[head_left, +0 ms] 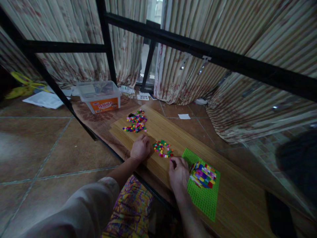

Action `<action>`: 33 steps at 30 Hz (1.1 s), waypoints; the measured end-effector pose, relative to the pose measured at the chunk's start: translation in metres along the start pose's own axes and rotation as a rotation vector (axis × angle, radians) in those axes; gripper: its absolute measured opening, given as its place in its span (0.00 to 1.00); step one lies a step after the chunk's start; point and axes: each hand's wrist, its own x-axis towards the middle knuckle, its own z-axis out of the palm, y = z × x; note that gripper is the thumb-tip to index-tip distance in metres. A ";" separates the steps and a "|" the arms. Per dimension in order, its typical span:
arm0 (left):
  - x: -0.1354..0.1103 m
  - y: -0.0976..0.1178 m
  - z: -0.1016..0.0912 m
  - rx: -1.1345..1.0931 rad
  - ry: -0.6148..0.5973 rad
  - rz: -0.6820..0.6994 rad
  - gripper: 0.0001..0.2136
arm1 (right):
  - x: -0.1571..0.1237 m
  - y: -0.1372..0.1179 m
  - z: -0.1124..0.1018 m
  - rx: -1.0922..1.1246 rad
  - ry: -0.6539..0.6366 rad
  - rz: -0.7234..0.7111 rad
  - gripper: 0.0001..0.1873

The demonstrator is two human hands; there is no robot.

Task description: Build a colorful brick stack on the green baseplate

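Flat green studded baseplate (205, 201), multicoloured brick build (203, 175) on it, loose bricks (158, 144) nearby

The board (159, 170) at centre is smooth wood; the plate (203, 201) at lower right, studded plastic, its bricks (204, 175) plastic too. At upper left, the box (85, 96) is clear plastic; the curtains (183, 72) along the top, pleated cloth; the floor (44, 142) at lower left, faintly glossy tile
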 end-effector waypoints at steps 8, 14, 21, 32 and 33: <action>0.000 0.001 -0.001 -0.009 0.015 -0.001 0.07 | 0.002 0.002 -0.008 -0.047 -0.073 0.005 0.10; 0.000 0.000 -0.001 -0.005 0.007 -0.003 0.08 | 0.010 -0.008 -0.008 -0.209 -0.132 0.011 0.07; 0.001 -0.002 0.000 0.006 0.018 -0.004 0.08 | 0.014 -0.016 -0.001 -0.210 -0.137 -0.007 0.08; 0.002 -0.002 -0.001 -0.007 0.015 -0.009 0.09 | -0.014 -0.018 -0.060 0.201 0.094 0.017 0.12; 0.002 -0.002 0.000 -0.007 0.015 -0.014 0.09 | -0.019 -0.014 -0.068 0.229 0.111 0.029 0.12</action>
